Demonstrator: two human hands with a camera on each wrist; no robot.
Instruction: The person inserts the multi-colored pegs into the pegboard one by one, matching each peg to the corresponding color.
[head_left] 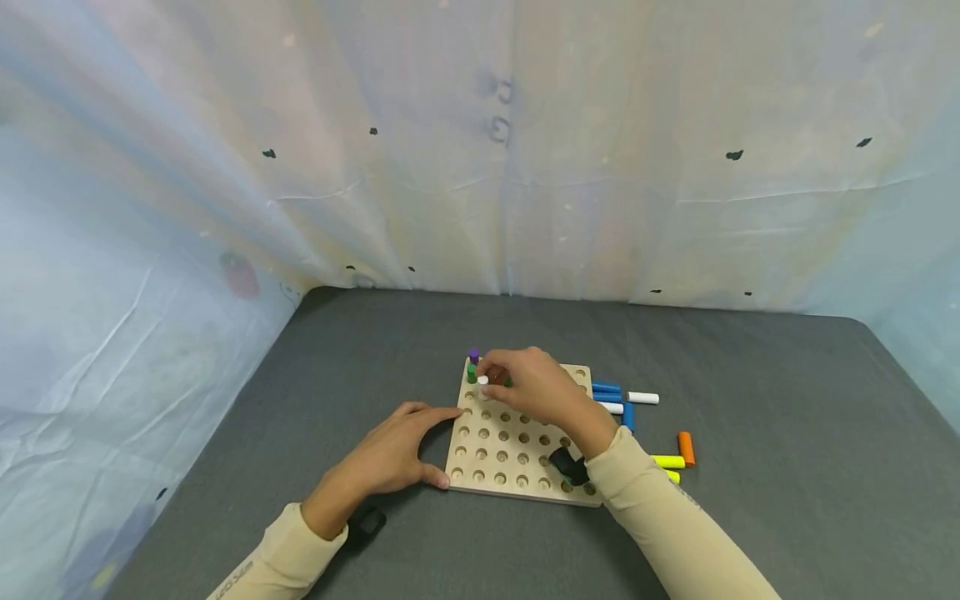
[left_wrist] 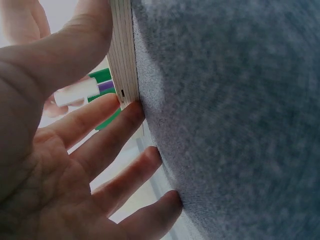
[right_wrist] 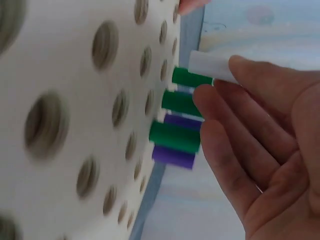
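Note:
A pale wooden peg board [head_left: 512,447] with rows of round holes lies on the grey cloth. Above its far left part, my right hand [head_left: 534,385] pinches a white peg [right_wrist: 212,66] between thumb and fingers. In the right wrist view the white peg hangs off the board's face, close to standing green pegs [right_wrist: 175,136] and purple pegs [right_wrist: 172,156]. My left hand [head_left: 393,450] rests along the board's left side, its thumb at the near corner and index fingertip at the edge. Its fingers [left_wrist: 95,120] are spread and nearly straight, the tips by the cloth.
Right of the board lie loose blue pegs [head_left: 606,387], white pegs [head_left: 642,398], yellow pegs [head_left: 667,461] and an orange peg [head_left: 686,448]. My right forearm crosses the board's near right corner. A pale printed curtain [head_left: 510,208] rises behind the table.

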